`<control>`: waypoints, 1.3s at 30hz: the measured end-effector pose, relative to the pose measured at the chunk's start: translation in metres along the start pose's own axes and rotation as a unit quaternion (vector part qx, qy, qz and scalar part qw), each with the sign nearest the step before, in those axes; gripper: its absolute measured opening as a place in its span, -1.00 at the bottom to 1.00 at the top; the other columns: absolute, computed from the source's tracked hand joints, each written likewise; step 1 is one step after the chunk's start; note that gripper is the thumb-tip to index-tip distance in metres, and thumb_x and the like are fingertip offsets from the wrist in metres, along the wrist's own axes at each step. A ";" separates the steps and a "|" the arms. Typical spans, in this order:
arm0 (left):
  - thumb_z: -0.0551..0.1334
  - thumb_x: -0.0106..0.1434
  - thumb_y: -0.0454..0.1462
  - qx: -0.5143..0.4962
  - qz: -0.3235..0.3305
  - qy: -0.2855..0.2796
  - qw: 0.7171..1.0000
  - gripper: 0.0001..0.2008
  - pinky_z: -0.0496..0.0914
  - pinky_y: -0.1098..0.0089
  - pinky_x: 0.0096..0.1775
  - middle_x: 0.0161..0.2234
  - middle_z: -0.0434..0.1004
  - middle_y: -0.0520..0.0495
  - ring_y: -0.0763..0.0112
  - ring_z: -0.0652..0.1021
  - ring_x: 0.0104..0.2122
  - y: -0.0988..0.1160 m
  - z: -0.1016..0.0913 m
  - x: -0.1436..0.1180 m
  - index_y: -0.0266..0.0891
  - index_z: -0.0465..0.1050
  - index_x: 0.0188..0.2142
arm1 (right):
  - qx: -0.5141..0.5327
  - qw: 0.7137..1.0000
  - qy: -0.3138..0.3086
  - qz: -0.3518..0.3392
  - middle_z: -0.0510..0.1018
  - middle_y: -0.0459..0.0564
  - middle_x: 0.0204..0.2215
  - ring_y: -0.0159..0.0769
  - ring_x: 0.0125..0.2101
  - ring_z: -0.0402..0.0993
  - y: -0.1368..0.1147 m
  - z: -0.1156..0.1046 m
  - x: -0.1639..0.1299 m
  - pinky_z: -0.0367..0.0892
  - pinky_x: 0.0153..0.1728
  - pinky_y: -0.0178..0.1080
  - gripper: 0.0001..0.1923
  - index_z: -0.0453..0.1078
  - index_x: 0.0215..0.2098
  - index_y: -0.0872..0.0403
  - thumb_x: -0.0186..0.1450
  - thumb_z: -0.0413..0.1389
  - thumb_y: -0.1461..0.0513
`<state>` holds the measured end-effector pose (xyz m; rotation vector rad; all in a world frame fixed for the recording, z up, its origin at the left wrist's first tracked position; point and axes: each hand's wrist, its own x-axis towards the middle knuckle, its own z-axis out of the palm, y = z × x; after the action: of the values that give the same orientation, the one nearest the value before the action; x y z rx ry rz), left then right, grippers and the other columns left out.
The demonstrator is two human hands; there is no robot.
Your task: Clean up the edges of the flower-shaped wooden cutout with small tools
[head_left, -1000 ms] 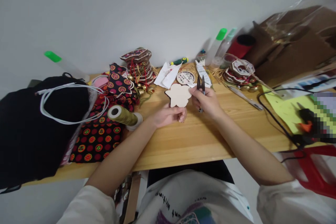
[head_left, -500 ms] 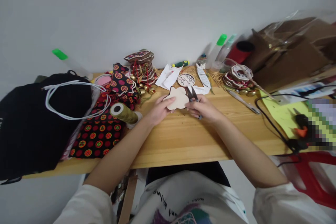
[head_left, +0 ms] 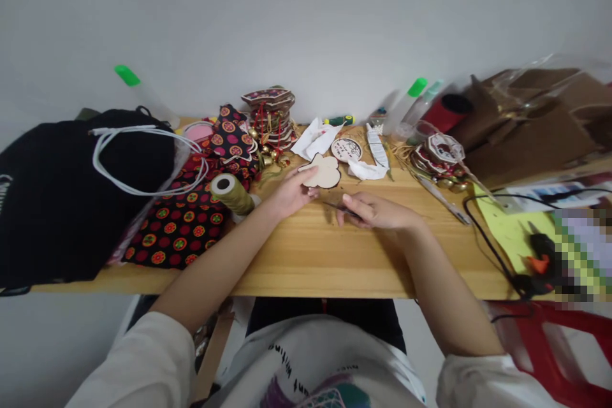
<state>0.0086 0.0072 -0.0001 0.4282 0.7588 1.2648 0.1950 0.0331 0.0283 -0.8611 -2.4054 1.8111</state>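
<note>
My left hand (head_left: 290, 193) holds a flat, pale wooden flower-shaped cutout (head_left: 326, 172) by its near edge, low over the wooden table (head_left: 315, 255). My right hand (head_left: 375, 210) rests on the table just right of it, fingers closed around small black thread snips (head_left: 337, 207) whose tip points left along the tabletop. A spool of olive-gold thread (head_left: 233, 193) lies on its side left of my left hand.
Patterned red-and-black fabric (head_left: 184, 223) and a black bag with white cords (head_left: 71, 197) fill the left. Stacked fabric ornaments (head_left: 270, 116), a round tag (head_left: 347, 149), white paper scraps, green-capped bottles (head_left: 404, 105), cardboard boxes (head_left: 530, 121), a glue gun (head_left: 538, 255) and black cable lie behind and right.
Both hands have dropped toward the table. The cutout went from upright to nearly flat, and the snips moved away from its edge down onto the tabletop.
</note>
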 end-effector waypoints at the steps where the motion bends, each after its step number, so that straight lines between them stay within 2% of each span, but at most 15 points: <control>1: 0.38 -0.10 -0.33 -0.004 0.005 0.002 1.000 -0.75 0.16 0.55 -0.61 -0.57 0.44 0.06 0.68 0.28 -0.70 0.000 0.001 0.000 -0.32 0.37 -0.42 | -0.013 1.000 0.018 0.013 0.12 -0.23 -0.77 -0.55 -0.73 0.02 0.000 0.000 0.000 0.03 -0.65 -0.39 -0.28 0.40 -0.40 0.23 0.25 -0.26 -0.20; 4: 0.38 -0.10 -0.35 -0.009 0.020 0.009 1.000 -0.75 0.14 0.56 -0.61 -0.55 0.45 0.07 0.70 0.27 -0.69 -0.001 0.003 -0.001 -0.31 0.38 -0.41 | -0.037 0.998 0.052 0.023 0.11 -0.23 -0.77 -0.54 -0.72 -0.01 -0.001 0.000 0.003 -0.02 -0.65 -0.38 -0.37 0.42 -0.41 0.22 0.27 -0.18 -0.15; 10: 0.38 -0.10 -0.33 0.033 0.031 0.033 0.998 -0.73 0.10 0.56 -0.61 -0.52 0.46 0.05 0.65 0.34 -0.62 -0.005 0.004 0.000 -0.31 0.41 -0.36 | -0.044 0.992 0.115 -0.012 0.15 -0.20 -0.73 -0.53 -0.67 0.01 0.005 0.001 0.010 -0.03 -0.61 -0.36 -0.44 0.41 -0.48 0.22 0.23 -0.06 -0.11; 17: 0.35 -0.08 -0.30 0.117 0.065 0.078 0.988 -0.74 0.13 0.55 -0.57 -0.48 0.47 0.05 0.60 0.39 -0.55 -0.004 0.002 -0.002 -0.28 0.41 -0.35 | -0.024 0.996 0.091 -0.004 0.10 -0.23 -0.75 -0.55 -0.69 -0.04 0.012 -0.004 0.010 -0.08 -0.62 -0.36 -0.46 0.41 -0.46 0.22 0.24 -0.06 -0.09; 25: 0.36 -0.12 -0.33 0.078 0.045 0.090 0.992 -0.75 0.10 0.55 -0.58 -0.49 0.47 0.04 0.61 0.40 -0.55 0.001 0.004 -0.001 -0.29 0.39 -0.40 | -0.033 0.994 0.100 0.010 0.09 -0.23 -0.76 -0.54 -0.69 -0.04 0.008 -0.003 0.010 -0.06 -0.61 -0.35 -0.45 0.43 -0.46 0.22 0.23 -0.05 -0.10; 31: 0.36 -0.12 -0.34 0.079 0.039 0.082 0.993 -0.76 0.14 0.55 -0.58 -0.51 0.46 0.04 0.62 0.38 -0.58 0.000 0.001 0.000 -0.30 0.39 -0.41 | -0.043 0.993 0.114 0.008 0.11 -0.22 -0.76 -0.54 -0.69 -0.02 0.008 -0.003 0.012 -0.04 -0.61 -0.36 -0.42 0.45 -0.45 0.23 0.23 -0.07 -0.11; 39: 0.35 -0.11 -0.36 0.091 0.040 0.061 0.993 -0.78 0.04 0.58 -0.66 -0.54 0.44 0.04 0.70 0.28 -0.66 0.002 0.002 -0.001 -0.34 0.40 -0.42 | -0.038 0.993 0.111 -0.003 0.09 -0.23 -0.78 -0.57 -0.71 -0.02 0.009 -0.002 0.013 -0.06 -0.65 -0.40 -0.42 0.42 -0.50 0.22 0.24 -0.07 -0.12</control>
<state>0.0085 0.0065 0.0028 0.5369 0.9730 1.3104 0.1884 0.0420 0.0172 -1.0013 -2.3473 1.5374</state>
